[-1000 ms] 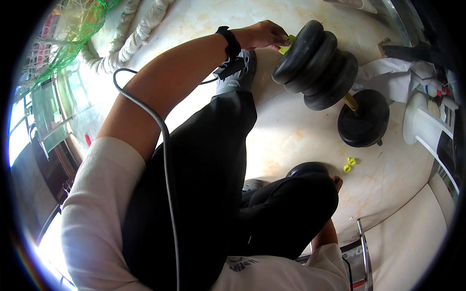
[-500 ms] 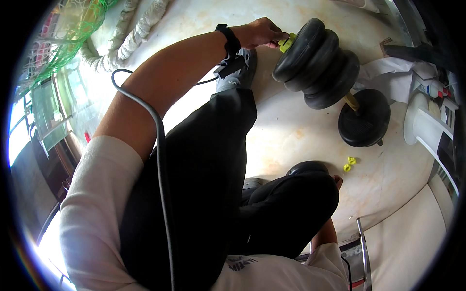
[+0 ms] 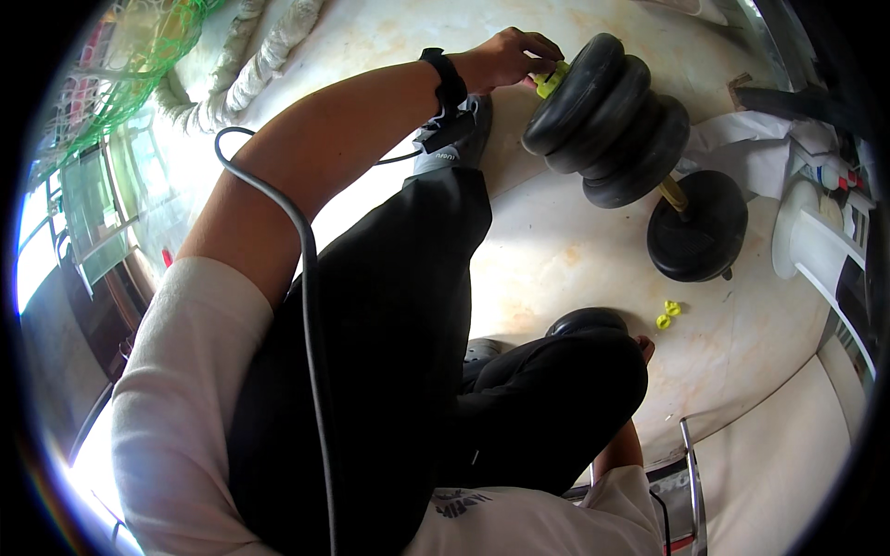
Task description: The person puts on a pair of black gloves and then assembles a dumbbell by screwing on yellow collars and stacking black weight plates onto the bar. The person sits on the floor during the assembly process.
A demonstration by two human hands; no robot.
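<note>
My left hand (image 3: 515, 59), with a black band on its wrist, reaches to the far end of a dumbbell and pinches its yellow collar nut (image 3: 553, 81) between bent fingers and thumb. Several round black weight plates (image 3: 607, 120) sit stacked against that nut on the yellowish bar (image 3: 675, 195). A stretch of bare bar separates them from another black plate (image 3: 695, 227) at the nearer end, resting on the floor. My right hand (image 3: 645, 347) shows only as a bit of fingers beyond my bent knee; the rest is hidden. Close by lie two small yellow nuts (image 3: 667, 315).
White crumpled sheeting (image 3: 742, 139) and a white plastic piece of furniture (image 3: 820, 236) stand to the right. Green netting (image 3: 158, 74) and a thick wrapped rope (image 3: 236, 88) are at the upper left. A grey cable (image 3: 311, 306) runs over my left arm and leg.
My left hand has shifted slightly on the nut, its fingers lifted and a little more extended. The dumbbell has barely moved; the loose nuts and my right hand stay put.
</note>
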